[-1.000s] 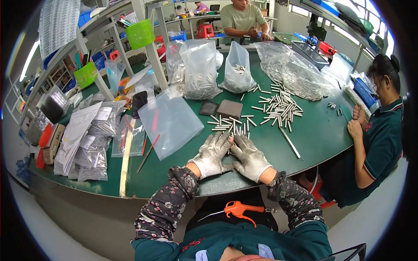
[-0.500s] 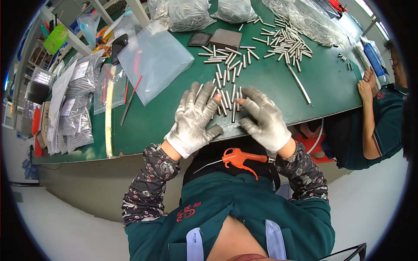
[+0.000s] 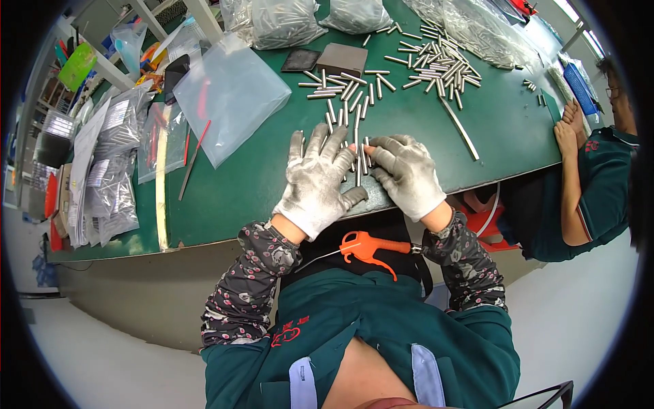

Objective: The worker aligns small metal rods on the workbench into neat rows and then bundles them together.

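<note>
Both of my hands wear grey-smudged white gloves with bare fingertips showing. Palm down on the green table, my left hand (image 3: 315, 174) has its fingers stretched and spread over several short steel pins (image 3: 340, 114), partly covering them. My right hand (image 3: 407, 172) faces it with fingers extended and slightly bent, its fingertips against the pins. In the narrow gap between the hands, a few pins (image 3: 358, 160) stand lengthwise in a rough line, pointing away from me. Neither hand has lifted a pin off the table.
Loose pins (image 3: 446, 68) form a heap at far right, beside a long metal bar (image 3: 460, 129). Behind are filled plastic bags (image 3: 286, 24) and a grey block (image 3: 343, 60). An empty clear bag (image 3: 235, 95) lies left. An orange air gun (image 3: 371, 249) rests at my lap. A co-worker (image 3: 579, 163) sits right.
My left hand has moved right, closer to my right hand, narrowing the gap. The pins between them are drawn closer together and lie more in line. The whole view has shifted slightly.
</note>
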The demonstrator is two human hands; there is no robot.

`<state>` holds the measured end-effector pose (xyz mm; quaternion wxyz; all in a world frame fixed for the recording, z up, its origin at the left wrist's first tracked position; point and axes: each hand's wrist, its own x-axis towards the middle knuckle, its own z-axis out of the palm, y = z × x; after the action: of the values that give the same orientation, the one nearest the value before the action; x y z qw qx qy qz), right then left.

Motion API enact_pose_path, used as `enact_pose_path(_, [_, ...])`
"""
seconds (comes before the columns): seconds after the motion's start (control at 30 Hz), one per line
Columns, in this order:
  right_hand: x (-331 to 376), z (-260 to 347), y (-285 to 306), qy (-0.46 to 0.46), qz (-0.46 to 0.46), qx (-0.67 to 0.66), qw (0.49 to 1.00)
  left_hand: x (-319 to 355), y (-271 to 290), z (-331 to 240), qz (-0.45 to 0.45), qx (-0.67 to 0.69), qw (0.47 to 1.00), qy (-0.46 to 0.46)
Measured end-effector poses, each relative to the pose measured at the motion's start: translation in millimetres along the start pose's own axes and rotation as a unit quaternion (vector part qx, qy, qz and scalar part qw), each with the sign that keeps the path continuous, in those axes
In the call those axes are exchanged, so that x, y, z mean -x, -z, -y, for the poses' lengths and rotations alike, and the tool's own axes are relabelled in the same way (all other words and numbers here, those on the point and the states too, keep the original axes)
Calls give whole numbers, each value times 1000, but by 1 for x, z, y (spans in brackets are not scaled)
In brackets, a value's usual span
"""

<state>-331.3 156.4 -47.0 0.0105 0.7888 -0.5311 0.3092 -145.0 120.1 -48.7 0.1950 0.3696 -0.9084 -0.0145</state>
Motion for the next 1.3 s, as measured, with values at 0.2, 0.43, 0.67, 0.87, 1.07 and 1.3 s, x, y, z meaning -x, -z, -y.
enact_pose_path(0.2, [6, -4, 7, 3, 8, -34, 999, 0, -1, 2, -3, 16, 1000, 1])
enact_pose_path(0.43, [-11, 12, 11, -99, 37, 96, 990, -2, -4, -1, -44, 24, 998, 24])
enact_pose_path(0.67, [-13, -2, 21, -76, 119, 110, 984, -1, -2, 1, 3, 5, 1000, 31])
enact_pose_path(0.87, [-10, -4, 7, 9, 55, -59, 997, 3, 2, 9, -14, 14, 999, 26])
enact_pose_path(1.07, [-15, 8, 8, 0, 116, -25, 993, 8, 3, 20, 12, 3, 1000, 18])
enact_pose_path(1.3, [-12, 8, 6, -26, 107, -56, 992, 4, 2, 14, -2, 17, 1000, 17])
